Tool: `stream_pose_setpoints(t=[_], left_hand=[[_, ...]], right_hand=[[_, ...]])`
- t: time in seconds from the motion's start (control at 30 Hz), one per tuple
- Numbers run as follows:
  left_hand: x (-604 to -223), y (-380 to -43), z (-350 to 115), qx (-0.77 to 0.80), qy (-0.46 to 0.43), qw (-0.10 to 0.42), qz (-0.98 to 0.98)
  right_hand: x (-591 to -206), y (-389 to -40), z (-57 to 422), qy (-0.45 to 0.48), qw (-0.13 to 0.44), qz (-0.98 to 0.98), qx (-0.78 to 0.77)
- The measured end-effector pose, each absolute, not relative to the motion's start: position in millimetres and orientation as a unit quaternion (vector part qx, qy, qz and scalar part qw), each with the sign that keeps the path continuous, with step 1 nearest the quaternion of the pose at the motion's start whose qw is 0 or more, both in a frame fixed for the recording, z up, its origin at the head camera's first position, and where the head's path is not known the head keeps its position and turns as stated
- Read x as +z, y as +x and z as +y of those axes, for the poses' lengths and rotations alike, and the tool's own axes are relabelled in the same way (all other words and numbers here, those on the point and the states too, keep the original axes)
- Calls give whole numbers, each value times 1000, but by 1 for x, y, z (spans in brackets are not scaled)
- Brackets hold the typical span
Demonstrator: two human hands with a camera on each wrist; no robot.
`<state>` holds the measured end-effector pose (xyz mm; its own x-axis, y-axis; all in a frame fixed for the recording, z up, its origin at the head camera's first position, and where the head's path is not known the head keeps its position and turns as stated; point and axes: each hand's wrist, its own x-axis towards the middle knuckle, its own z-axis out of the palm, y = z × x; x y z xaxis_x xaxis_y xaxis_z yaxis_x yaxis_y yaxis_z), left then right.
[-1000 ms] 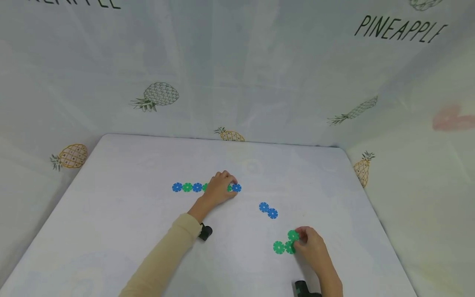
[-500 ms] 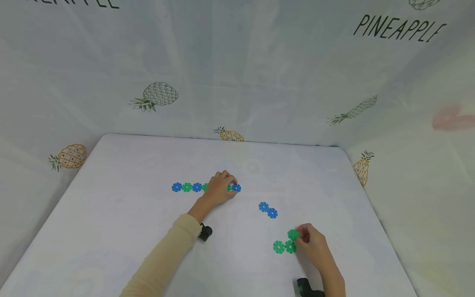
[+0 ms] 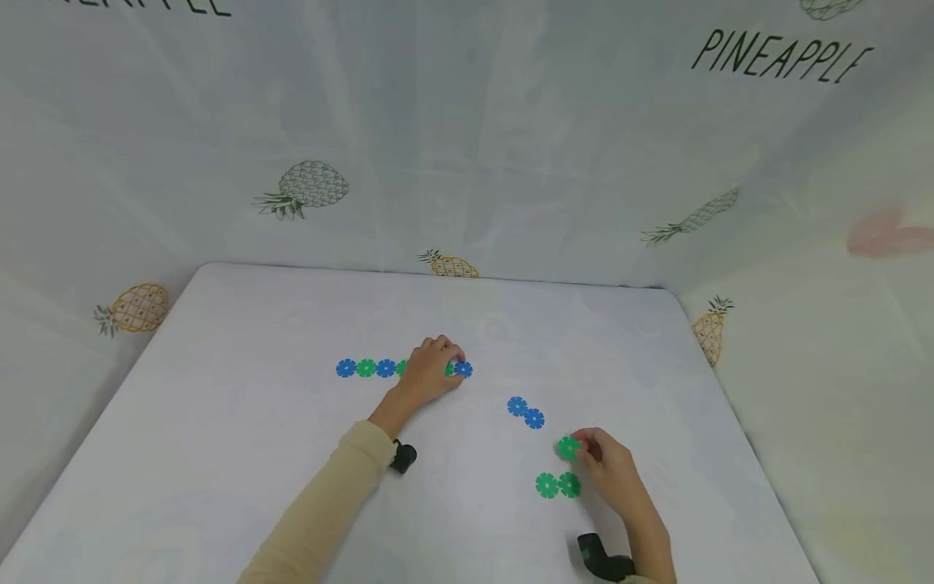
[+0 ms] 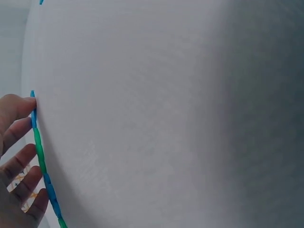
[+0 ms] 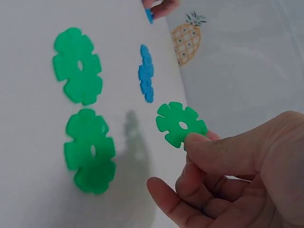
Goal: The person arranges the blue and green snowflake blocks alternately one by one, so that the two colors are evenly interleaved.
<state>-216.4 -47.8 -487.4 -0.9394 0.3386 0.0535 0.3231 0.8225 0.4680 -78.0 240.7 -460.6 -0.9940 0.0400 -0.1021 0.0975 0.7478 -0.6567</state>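
A row of blue and green plastic snowflake discs (image 3: 366,368) lies on the table, its middle covered by my left hand (image 3: 426,373). Thumb and forefinger of that hand hold the blue snowflake disc (image 3: 463,370) at the row's right end; in the left wrist view the other fingertips (image 4: 29,153) rest along the row's edge. My right hand (image 3: 611,470) pinches a green snowflake disc (image 5: 175,121) by its rim, raised off the table. Two other green snowflake discs (image 5: 78,66) lie side by side below it.
Between the hands, two blue snowflake discs (image 3: 525,413) lie touching on the white table (image 3: 292,470). Pineapple-printed cloth (image 3: 511,146) hangs behind the table's far edge. Each wrist wears a black camera (image 3: 604,558).
My right hand has lifted the green snowflake disc away from the other two and moved it a little forward and left. The left hand stays at the row.
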Motion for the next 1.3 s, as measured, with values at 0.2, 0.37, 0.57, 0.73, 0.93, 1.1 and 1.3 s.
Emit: stream_pose_setpoints(t=[0.2,0.37,0.57,0.73,0.93,1.1,1.3], left_hand=[[-485,-216,-48,232,172,22,957],[-484,-217,-47,231,175,25,957],[-482,-216,-46,225,177,23,958],[-479,-215,-46,220,172,27,960],[-479,-215,-47,218,170,28,961],[-479,-215,-47,222,173,27,959],[-477,-213,-47,224,170,32,959]], right_hand=[[-455,-87,233,24,27,932,-360],[-449,-94,227,20,26,929,-367],[-446,-100,222,8,22,926,-377],[-445,-102,218,7,25,924,-382],[-444,-104,215,3,23,922,-387],[-443,-107,212,-8,9,918,-395],[-440,-114,206,-23,5,915,-402]])
